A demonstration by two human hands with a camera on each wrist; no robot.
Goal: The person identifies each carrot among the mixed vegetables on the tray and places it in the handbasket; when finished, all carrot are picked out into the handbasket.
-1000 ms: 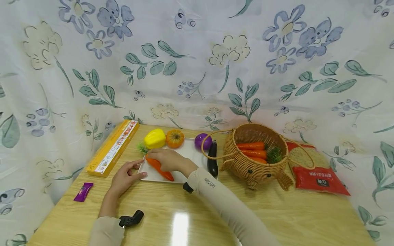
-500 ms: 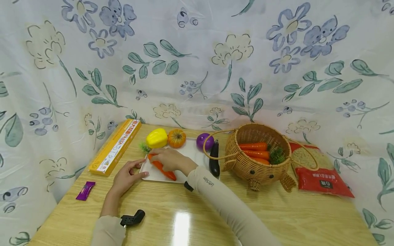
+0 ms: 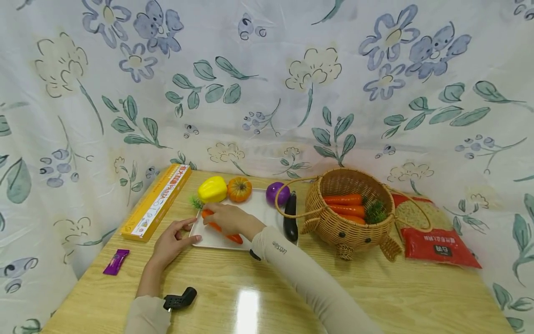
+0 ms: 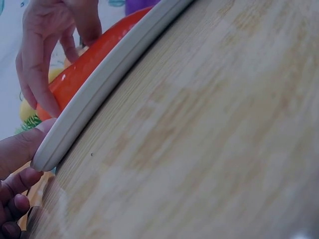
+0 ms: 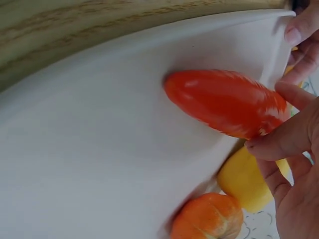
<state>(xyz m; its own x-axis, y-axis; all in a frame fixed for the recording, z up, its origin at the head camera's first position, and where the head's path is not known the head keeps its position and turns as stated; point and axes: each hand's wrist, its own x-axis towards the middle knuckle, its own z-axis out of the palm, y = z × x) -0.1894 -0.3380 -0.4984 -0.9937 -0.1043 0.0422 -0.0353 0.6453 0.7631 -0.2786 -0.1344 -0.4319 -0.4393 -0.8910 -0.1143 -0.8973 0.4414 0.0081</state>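
Observation:
My right hand (image 3: pixel 229 219) holds an orange carrot (image 5: pixel 224 102) near its leafy end, thumb on one side and fingertips on the other. The carrot lies slanted over the left part of a white tray (image 3: pixel 263 213), its tip toward the front rim. Green leaves (image 3: pixel 196 202) stick out past the tray's left side. At the front left corner, my left hand (image 3: pixel 171 241) pinches the tray's rim, thumb on top and fingers below, as the left wrist view shows. Behind the right hand are a yellow bell pepper (image 3: pixel 212 189) and a small orange pumpkin (image 3: pixel 239 189).
A purple onion-like vegetable (image 3: pixel 277 194) and an eggplant (image 3: pixel 290 217) lie at the tray's right side. Further right stands a wicker basket (image 3: pixel 329 234) holding several carrots (image 3: pixel 344 208), beside a red bag (image 3: pixel 442 248). A yellow pasta box (image 3: pixel 156 204) and purple packet (image 3: pixel 116 262) lie left.
The right hand and the carrot have shifted very slightly to the right on the tray. The left hand stays at the tray's corner.

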